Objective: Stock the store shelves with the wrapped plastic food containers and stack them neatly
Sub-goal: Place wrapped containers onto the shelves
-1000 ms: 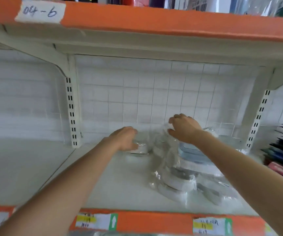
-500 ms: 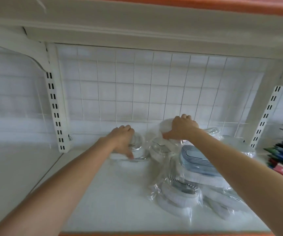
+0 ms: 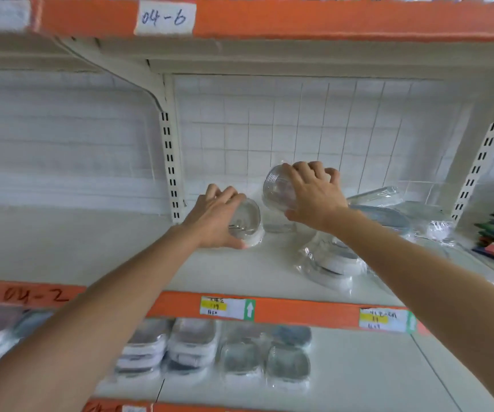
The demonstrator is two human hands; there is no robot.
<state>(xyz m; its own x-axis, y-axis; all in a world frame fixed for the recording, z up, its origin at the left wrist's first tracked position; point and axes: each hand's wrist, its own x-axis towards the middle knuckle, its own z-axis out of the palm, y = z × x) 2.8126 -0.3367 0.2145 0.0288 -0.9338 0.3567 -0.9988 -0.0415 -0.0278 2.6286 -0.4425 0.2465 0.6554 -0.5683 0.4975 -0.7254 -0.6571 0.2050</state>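
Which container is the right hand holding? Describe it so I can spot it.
Start at the orange shelf edge marked 04-6; on the white shelf below it both hands work. The right hand holds a clear round container, tipped and lifted off the shelf, unlike its neighbours.

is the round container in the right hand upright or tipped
Tipped. The round container is held off the shelf by the right hand, its circular face turned sideways toward the left.

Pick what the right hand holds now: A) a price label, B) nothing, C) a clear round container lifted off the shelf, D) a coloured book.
C: the right hand grips a clear round container raised above the shelf.
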